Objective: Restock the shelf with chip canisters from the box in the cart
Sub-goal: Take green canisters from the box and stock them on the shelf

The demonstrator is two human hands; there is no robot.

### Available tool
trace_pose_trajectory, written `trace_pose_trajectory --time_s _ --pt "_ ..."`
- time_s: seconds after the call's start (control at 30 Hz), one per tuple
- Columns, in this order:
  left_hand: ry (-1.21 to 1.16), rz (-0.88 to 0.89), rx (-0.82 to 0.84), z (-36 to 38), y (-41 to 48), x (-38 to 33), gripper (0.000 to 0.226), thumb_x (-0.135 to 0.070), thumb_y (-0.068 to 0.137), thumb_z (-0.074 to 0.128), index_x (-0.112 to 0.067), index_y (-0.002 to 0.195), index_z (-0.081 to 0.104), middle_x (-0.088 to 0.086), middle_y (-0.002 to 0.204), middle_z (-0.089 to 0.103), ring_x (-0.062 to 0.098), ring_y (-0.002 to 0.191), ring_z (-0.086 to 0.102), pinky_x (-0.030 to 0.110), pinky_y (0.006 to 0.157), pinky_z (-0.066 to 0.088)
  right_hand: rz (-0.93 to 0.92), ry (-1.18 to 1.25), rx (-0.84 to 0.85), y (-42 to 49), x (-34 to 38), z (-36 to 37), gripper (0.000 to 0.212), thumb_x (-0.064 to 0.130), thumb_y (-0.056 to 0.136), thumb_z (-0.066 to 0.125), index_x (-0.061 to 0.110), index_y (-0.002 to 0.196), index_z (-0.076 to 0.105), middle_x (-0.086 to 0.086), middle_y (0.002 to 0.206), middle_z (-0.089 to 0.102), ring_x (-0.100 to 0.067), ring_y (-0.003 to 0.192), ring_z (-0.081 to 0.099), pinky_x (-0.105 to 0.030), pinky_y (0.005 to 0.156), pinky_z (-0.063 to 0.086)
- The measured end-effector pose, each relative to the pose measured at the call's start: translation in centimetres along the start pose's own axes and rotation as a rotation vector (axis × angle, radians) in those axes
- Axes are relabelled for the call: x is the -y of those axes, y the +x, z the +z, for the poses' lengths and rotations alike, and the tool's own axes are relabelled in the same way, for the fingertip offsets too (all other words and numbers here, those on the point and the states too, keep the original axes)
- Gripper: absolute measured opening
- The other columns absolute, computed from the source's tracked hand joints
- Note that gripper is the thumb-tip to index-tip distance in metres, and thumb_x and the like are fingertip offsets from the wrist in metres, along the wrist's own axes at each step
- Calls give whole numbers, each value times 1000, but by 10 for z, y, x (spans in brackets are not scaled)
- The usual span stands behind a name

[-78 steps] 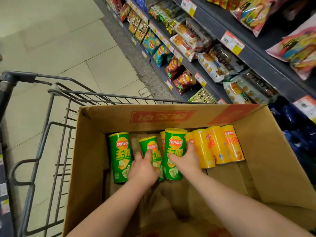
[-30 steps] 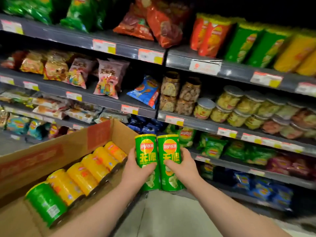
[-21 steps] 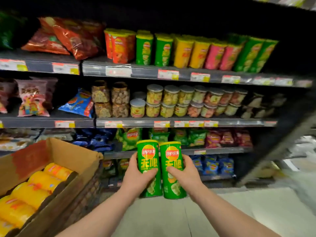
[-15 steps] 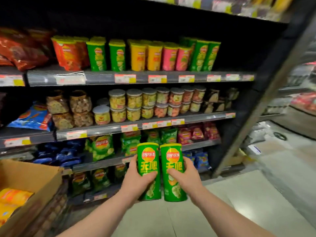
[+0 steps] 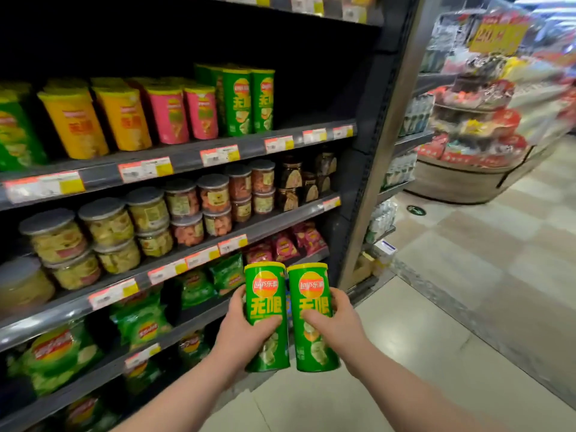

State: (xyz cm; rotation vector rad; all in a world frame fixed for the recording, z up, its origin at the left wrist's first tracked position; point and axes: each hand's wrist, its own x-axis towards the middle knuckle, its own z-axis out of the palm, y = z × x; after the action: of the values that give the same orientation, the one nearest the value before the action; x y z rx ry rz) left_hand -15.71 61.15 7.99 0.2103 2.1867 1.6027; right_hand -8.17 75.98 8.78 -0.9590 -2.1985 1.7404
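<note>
Canisters (image 5: 265, 294) upright, fingers (image 5: 339, 304) curled round each

Price tags (image 5: 219, 154) unreadable; display stand (image 5: 477, 126) at right blurred; leftmost shelf canister (image 5: 15, 132) cropped.

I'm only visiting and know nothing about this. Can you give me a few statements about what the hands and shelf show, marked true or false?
1. The left hand grips a green canister. True.
2. The right hand is empty. False: it grips a second green canister.
3. Both held canisters lie on the floor. False: they are held upright in the air.
4. The shelved green canisters stand beside pink canisters. True.
</note>
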Motion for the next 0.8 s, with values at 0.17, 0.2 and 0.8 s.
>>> trace_pose_trajectory --time_s 0.17,0.2,0.8 --pt "-31 41 100 27 70 -33 88 -26 69 79 -28 141 28 -13 98 58 3 86 58 19 66 43 14 2 -57 61 20 -27 51 17 77 73 27 116 41 9 100 60 -13 92 63 -34 83 52" --pt "-22 49 110 31 84 -39 81 -21 74 77 -29 139 28 -16 95 55 1 84 56 17 64 41 15 12 -69 73 24 -30 51 17 77 72 28 116 41 8 101 60 -14 92 63 -33 82 52" --pt "-20 37 35 129 238 -122 88 -35 66 79 -34 139 28 -10 108 60 12 97 61 37 90 49 -23 34 -10 264 67 -121 54 23 77 73 31 119 41 12 101 60 -16 96 64 -41 90 52"
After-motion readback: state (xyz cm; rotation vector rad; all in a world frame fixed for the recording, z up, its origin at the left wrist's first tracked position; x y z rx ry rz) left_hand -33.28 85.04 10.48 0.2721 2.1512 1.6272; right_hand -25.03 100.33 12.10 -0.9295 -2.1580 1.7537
